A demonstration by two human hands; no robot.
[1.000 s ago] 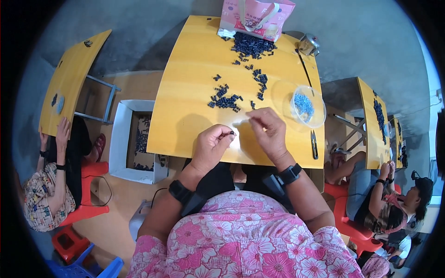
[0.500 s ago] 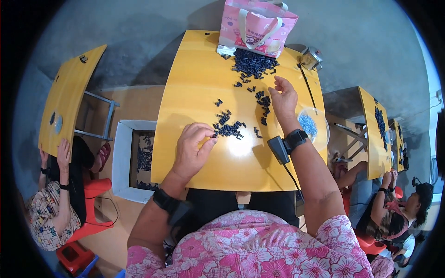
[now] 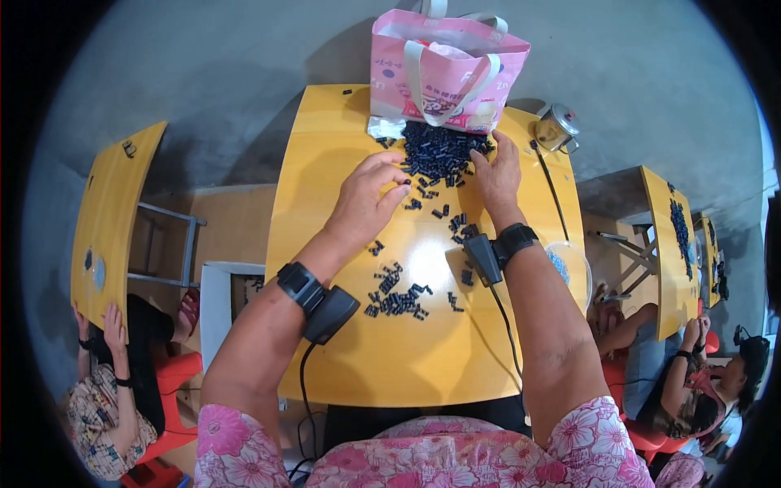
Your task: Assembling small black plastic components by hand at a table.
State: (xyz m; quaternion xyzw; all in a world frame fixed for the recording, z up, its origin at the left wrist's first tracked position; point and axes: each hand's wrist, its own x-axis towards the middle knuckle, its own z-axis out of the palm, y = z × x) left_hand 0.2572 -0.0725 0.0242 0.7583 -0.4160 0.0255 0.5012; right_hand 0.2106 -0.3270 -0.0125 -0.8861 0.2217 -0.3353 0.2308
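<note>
Pinching a small dark piece (image 3: 407, 182): left hand (image 3: 364, 198), thumb and finger closed on it, back of hand up, just left of the lower part of the pile. Piece is mostly covered by the fingertips, so can't read its shape.

Right hand (image 3: 500, 177): thumb and fingers spread with a gap between them, at the right edge of the pile. Can't tell if the fingers touch any pieces there.

Pile (image 3: 439, 153): many small black pieces heaped between the two hands, toward the far side of the desk (image 3: 350, 366). Strays trail from it toward the person. One loose cluster (image 3: 399, 302) lies nearer the person, left of center; a smaller strip of pieces (image 3: 460, 226) lies beside the right wrist.

Both wrists wear black straps with a boxy black module and cable: left module (image 3: 332, 315), right module (image 3: 484, 260).

Pink bag (image 3: 439, 73) with white handles stands upright right behind the pile, top open. To its right, a lidded jar (image 3: 556, 128), then a thin black rod (image 3: 553, 193) lying lengthwise on the yellow top. Clear bowl (image 3: 587, 272) with blue bits (image 3: 560, 265), partly hidden by the right forearm.

White box (image 3: 218, 302) on the floor, left side. Co-workers seated at yellow tables both sides: left table (image 3: 118, 211), right table (image 3: 663, 236).
</note>
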